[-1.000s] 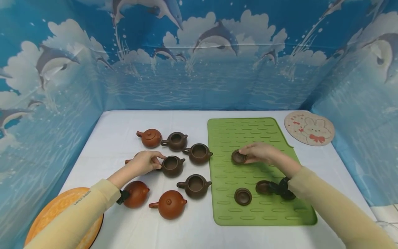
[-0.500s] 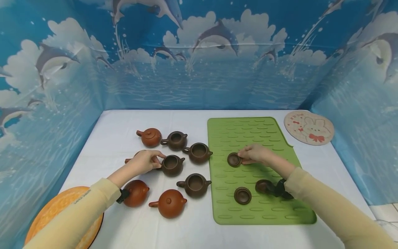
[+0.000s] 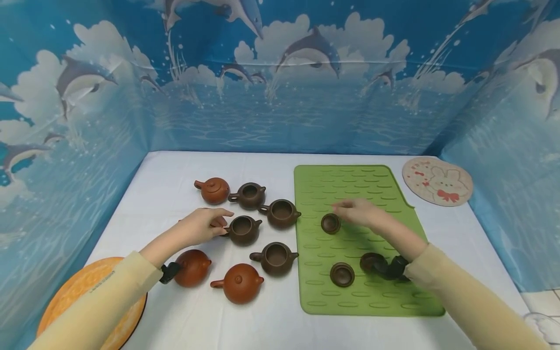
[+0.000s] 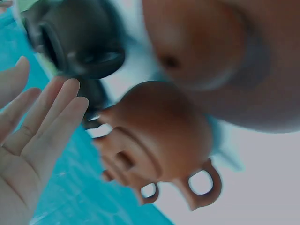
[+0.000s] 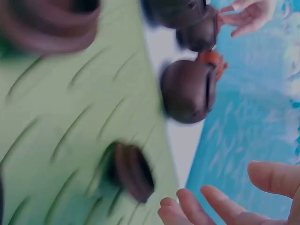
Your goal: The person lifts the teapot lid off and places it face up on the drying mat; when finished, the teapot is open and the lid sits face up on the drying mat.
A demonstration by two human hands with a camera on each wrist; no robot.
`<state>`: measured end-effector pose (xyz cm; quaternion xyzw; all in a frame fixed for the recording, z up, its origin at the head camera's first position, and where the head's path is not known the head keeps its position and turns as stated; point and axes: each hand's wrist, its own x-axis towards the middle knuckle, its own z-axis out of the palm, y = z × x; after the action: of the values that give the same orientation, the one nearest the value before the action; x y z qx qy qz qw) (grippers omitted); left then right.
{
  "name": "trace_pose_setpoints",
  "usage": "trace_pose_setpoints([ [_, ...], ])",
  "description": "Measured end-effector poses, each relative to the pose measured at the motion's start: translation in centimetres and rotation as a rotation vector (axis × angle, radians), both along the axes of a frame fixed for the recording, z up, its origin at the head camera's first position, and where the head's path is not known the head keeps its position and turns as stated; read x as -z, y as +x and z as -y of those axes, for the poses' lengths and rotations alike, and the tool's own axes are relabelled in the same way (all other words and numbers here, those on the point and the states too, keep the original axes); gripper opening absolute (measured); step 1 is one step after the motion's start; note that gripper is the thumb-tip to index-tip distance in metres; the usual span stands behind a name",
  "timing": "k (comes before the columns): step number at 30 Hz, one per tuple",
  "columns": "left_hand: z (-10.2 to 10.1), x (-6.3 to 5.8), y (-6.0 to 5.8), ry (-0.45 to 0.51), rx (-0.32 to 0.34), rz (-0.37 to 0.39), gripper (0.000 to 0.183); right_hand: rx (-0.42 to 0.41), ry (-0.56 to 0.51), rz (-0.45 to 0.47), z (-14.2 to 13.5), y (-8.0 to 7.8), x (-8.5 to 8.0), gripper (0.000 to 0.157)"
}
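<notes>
In the head view my left hand (image 3: pixel 202 227) is beside the handle of a dark brown lidless teapot (image 3: pixel 245 230). The left wrist view shows that hand's fingers (image 4: pixel 54 119) straight, with nothing in them. Over the green mat (image 3: pixel 345 184), my right hand (image 3: pixel 359 213) hovers right by a small dark teapot lid (image 3: pixel 330 223) lying hollow side up. Its fingers are extended and hold nothing in the right wrist view, where the same lid (image 5: pixel 133 171) stands apart from them. Two more dark lids rest on the mat, one in front (image 3: pixel 342 274) and one (image 3: pixel 372 262) partly behind the right wrist strap.
Other dark lidless teapots (image 3: pixel 282 214) stand left of the mat. Several reddish-brown lidded teapots (image 3: pixel 242 283) stand around them, one partly under the left wrist. An orange round mat (image 3: pixel 118 321) lies front left, a rabbit-print mat (image 3: pixel 437 181) back right. Dolphin-print cloth (image 3: pixel 271 121) encloses the table.
My right hand has set the lid down slightly to the left on the green mat and let it go, then lifted a little. My left hand's fingers have come off the dark teapot.
</notes>
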<state>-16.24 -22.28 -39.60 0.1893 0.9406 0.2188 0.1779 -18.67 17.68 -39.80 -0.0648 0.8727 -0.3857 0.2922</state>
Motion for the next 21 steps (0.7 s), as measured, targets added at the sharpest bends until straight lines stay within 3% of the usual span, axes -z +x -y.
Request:
trace_pose_setpoints([
  [5, 0.1, -1.4, 2.6, 0.112, 0.006, -0.052, 0.042, -0.026, -0.055, -0.111, 2.5, 1.5, -0.7, 0.048],
  [9, 0.3, -1.4, 5.5, 0.217, -0.01, -0.065, 0.037, -0.078, -0.164, -0.188, 5.3, 3.0, -0.5, 0.039],
  [15, 0.6, 0.7, 9.1, 0.286, -0.033, -0.077, 0.032, -0.201, -0.313, -0.234, 9.5, 5.2, 0.4, 0.027],
  [21, 0.7, 3.3, 11.0, 0.333, -0.068, -0.088, 0.032, -0.314, -0.367, -0.228, 13.2, 6.6, 1.5, 0.023],
])
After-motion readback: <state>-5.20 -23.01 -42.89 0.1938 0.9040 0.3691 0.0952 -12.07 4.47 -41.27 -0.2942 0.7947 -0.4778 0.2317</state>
